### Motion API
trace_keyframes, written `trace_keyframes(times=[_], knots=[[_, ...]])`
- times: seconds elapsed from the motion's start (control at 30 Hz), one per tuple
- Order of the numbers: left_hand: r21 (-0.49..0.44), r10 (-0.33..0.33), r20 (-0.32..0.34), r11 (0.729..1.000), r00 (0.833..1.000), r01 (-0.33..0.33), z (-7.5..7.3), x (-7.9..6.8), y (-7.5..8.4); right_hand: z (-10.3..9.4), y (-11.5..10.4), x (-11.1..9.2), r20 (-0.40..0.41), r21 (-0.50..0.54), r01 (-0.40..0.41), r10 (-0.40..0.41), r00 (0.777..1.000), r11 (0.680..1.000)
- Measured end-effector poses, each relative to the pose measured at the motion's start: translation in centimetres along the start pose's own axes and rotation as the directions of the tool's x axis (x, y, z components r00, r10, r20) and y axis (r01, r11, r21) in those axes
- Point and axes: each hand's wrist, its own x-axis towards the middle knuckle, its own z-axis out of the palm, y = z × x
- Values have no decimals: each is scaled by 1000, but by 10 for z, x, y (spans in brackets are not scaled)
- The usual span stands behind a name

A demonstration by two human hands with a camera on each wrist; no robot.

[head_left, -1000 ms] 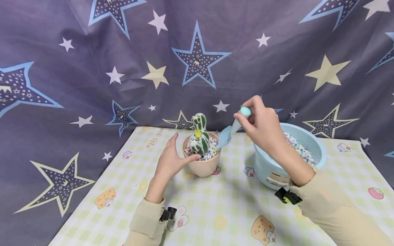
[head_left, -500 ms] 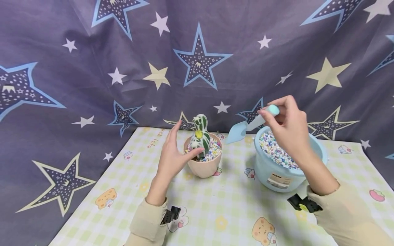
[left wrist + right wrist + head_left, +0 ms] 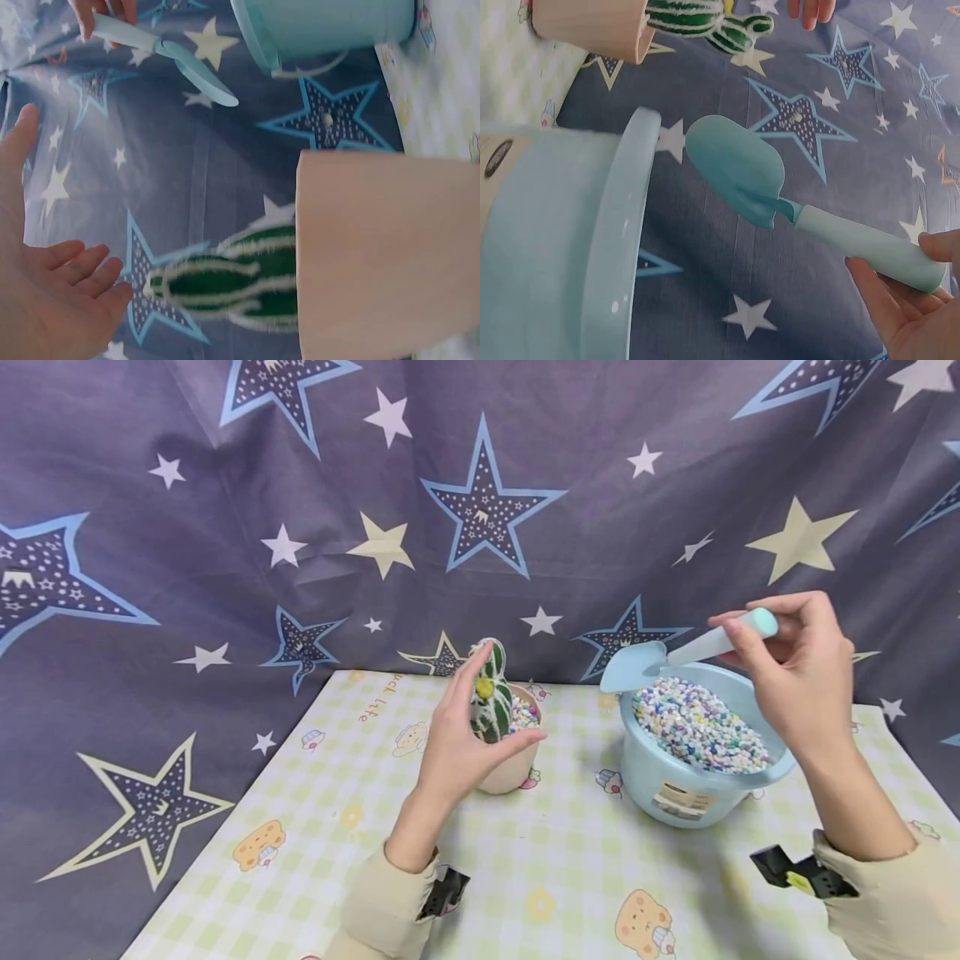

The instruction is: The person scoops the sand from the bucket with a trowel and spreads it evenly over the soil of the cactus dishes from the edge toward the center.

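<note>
My right hand (image 3: pixel 806 672) pinches the handle of a light blue hand trowel (image 3: pixel 633 667) between thumb and fingers. The trowel's blade hangs over the left rim of a blue bucket (image 3: pixel 656 789) that holds many small multicoloured pebbles (image 3: pixel 697 727). Spread out, my left hand (image 3: pixel 468 731) is in front of a pinkish pot (image 3: pixel 513 772) and hides part of it. In the pot stands a green and white cactus (image 3: pixel 495 697) with a yellow flower, amid similar pebbles. The left wrist view shows the left palm (image 3: pixel 67 300) apart from the pot and holding nothing.
A checkered tablecloth (image 3: pixel 465 877) with cartoon prints covers the table. Close behind it hangs a dark curtain (image 3: pixel 570 510) with stars. The bucket stands to the right of the pot, with a gap of tablecloth between them.
My right hand has carried the trowel rightward from the pot to above the bucket. My left hand has shifted right, across the front of the pot.
</note>
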Motion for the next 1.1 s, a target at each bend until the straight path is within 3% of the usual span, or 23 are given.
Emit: trace_keyframes(times=[0.43, 0.6, 0.83, 0.93, 1.1], knots=[[-37, 78, 84, 996, 993, -76, 39, 5, 17, -33, 16, -4, -83, -69, -48, 43, 996, 996], [-16, 17, 146, 1000, 989, -14, 59, 2, 21, -45, 27, -9, -80, -35, -58, 55, 995, 998], [-5, -75, 235, 997, 969, 78, 97, -4, 24, -64, 45, -13, -85, 57, -36, 41, 996, 998], [2, -104, 249, 994, 963, 107, 114, -2, 24, -70, 49, -9, -95, 56, -30, 36, 995, 998], [21, -180, 259, 983, 949, 180, 138, -4, 21, -74, 49, -5, -98, -35, -29, 25, 995, 999]])
